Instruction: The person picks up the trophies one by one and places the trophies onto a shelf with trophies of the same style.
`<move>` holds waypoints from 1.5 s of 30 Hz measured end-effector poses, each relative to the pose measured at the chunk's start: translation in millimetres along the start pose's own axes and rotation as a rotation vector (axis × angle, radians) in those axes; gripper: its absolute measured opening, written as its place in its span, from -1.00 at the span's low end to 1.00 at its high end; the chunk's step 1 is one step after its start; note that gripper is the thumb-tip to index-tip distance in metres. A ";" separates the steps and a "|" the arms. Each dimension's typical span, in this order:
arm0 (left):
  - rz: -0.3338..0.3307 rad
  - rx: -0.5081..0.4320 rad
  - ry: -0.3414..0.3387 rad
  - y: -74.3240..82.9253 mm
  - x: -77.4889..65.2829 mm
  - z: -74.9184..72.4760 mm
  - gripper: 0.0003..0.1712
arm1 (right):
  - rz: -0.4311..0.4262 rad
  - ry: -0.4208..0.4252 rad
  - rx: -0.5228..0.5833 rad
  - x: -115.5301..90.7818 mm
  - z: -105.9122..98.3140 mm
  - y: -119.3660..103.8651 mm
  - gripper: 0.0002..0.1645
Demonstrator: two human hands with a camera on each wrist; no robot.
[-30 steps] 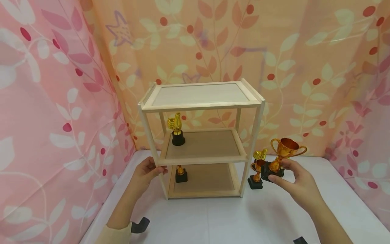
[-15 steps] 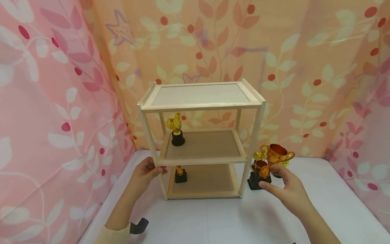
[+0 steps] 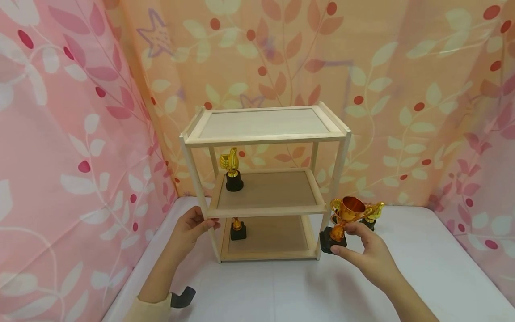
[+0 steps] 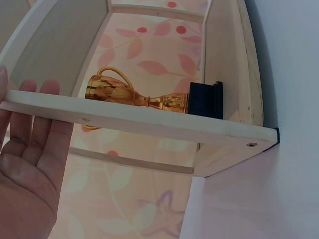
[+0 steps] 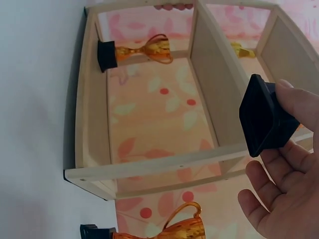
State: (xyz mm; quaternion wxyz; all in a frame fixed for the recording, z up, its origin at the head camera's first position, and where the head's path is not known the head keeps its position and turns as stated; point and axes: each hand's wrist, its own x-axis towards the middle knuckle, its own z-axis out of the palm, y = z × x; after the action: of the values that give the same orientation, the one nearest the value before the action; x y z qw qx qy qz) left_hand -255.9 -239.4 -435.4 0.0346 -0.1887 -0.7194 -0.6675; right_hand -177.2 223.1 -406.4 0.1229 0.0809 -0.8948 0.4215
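Observation:
My right hand [image 3: 372, 257] pinches a gold two-handled trophy cup [image 3: 352, 209] by its stem and black base, beside the right front post of a pale wooden three-tier shelf [image 3: 265, 141]. In the right wrist view its black base [image 5: 269, 117] faces the camera, raised off the table. My left hand [image 3: 193, 230] holds the left front post, fingers [image 4: 50, 129] wrapped behind it. A gold thumbs-up trophy [image 3: 230, 163] stands at the left of the middle tier. Below it, on the bottom tier, is another trophy cup [image 4: 164, 102], its upper part hidden in the head view.
Right of the shelf, a yellow-gold trophy [image 3: 374, 215] stands on the white table [image 3: 273, 290], partly behind the held cup. Another cup [image 5: 182, 230] stands there too, mostly hidden in the head view. Floral cloth [image 3: 402, 89] hangs behind and at both sides.
My right hand has carried the trophy cup left and down, toward the shelf's right front post, passing in front of the standing trophies. My left hand keeps its hold on the post.

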 end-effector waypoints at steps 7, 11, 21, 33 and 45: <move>-0.020 0.005 0.010 0.9 -1.1 -0.4 -0.68 | -0.034 -0.020 0.047 -2.3 14.4 0.0 -0.40; -0.027 0.001 0.011 -0.6 -1.0 -0.3 -0.67 | -0.048 -0.022 0.049 -2.9 22.1 0.9 -0.44; 0.004 -0.026 -0.010 0.4 4.5 0.9 -0.71 | -0.070 -0.032 0.031 -3.6 37.6 3.7 -0.44; -0.050 0.004 0.016 2.5 -0.4 0.9 -0.61 | -0.052 -0.088 0.078 -3.3 57.8 2.2 -0.41; -0.021 -0.008 0.004 0.8 -1.0 0.8 -0.67 | 0.045 -0.155 0.135 -1.0 87.2 0.4 -0.32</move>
State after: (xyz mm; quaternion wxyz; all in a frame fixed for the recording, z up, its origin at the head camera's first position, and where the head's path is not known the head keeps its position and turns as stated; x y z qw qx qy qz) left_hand -254.6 -238.8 -435.1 0.0284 -0.1799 -0.7185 -0.6713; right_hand -189.5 155.9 -460.6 0.0379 0.1011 -0.8727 0.4761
